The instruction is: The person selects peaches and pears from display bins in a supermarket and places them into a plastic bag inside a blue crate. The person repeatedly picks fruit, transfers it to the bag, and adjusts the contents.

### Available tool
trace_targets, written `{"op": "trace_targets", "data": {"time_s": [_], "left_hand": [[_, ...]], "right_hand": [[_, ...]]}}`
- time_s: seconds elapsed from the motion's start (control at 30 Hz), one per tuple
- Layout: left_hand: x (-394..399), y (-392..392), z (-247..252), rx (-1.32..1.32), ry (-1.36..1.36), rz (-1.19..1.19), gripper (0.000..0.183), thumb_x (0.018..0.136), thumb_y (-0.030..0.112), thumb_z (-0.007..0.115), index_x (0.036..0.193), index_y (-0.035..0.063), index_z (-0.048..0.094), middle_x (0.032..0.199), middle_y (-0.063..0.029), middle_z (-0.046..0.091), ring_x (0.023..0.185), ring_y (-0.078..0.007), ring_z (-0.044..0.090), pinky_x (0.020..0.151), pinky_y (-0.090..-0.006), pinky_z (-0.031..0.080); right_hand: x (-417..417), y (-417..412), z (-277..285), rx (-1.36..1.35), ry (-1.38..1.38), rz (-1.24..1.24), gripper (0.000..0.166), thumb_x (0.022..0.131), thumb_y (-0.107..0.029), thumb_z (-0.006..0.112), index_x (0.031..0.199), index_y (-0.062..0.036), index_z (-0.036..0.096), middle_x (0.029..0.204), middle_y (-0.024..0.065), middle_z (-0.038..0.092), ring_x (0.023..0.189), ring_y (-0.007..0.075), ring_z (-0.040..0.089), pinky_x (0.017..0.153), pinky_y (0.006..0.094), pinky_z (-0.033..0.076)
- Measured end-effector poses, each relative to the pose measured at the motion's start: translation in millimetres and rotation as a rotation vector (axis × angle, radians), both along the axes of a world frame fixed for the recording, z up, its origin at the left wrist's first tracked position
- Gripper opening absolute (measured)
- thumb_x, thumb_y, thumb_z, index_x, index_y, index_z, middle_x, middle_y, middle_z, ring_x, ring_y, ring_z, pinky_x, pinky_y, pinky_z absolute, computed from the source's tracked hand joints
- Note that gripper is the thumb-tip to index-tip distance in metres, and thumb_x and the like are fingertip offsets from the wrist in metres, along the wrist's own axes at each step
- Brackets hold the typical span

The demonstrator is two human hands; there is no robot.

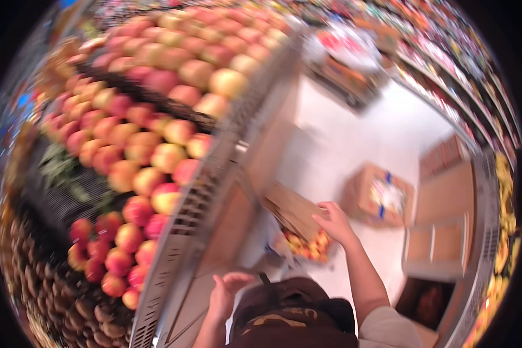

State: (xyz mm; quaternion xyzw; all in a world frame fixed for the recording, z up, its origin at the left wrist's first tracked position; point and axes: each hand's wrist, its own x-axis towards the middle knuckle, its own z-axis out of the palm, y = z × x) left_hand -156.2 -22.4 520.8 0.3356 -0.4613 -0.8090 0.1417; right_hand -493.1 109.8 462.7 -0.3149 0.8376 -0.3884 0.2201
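My right hand grips the edge of a flat piece of brown cardboard, its fingers closed on the right end. Under the cardboard, low near the floor, sits a container of red and yellow fruit; the cardboard hides part of it. My left hand is beside the display stand's front, thumb apart from the fingers, with nothing in it. On the sloped display to the left lie rows of red-yellow peaches or nectarines. A smaller, shinier group of red fruit lies nearer to me.
A perforated metal rail edges the display. Brown potato-like produce fills the near left. On the white floor stand a taped cardboard box and a loaded cart. Another stand with yellow produce borders the right.
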Motion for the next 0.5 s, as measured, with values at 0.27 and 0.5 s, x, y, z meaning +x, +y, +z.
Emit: {"op": "trace_targets", "data": {"time_s": [0.27, 0.5], "left_hand": [[-111.0, 59.0, -108.4, 0.003, -0.522, -0.495, 0.038, 0.098, 0.031, 0.041, 0.124, 0.0043, 0.049, 0.119, -0.0042, 0.052, 0.117, -0.0148, 0.04, 0.101, -0.0291, 0.027], [-153.8, 79.1, -279.7, 0.159, -0.666, -0.572, 0.035, 0.095, 0.028, 0.049, 0.12, 0.0048, 0.051, 0.116, -0.0024, 0.053, 0.115, -0.013, 0.043, 0.099, -0.0291, 0.031]], "right_hand": [[8.1, 170.2, -196.5, 0.475, -0.44, -0.277, 0.04, 0.079, -0.032, 0.065, 0.106, -0.002, 0.062, 0.101, 0.0159, 0.063, 0.096, 0.0279, 0.061, 0.084, 0.0359, 0.048], [26.5, 171.8, -409.2, 0.662, -0.401, -0.284, 0.043, 0.078, -0.031, 0.067, 0.11, -0.0035, 0.059, 0.109, 0.0175, 0.061, 0.101, 0.0337, 0.058, 0.088, 0.0412, 0.047]]}}
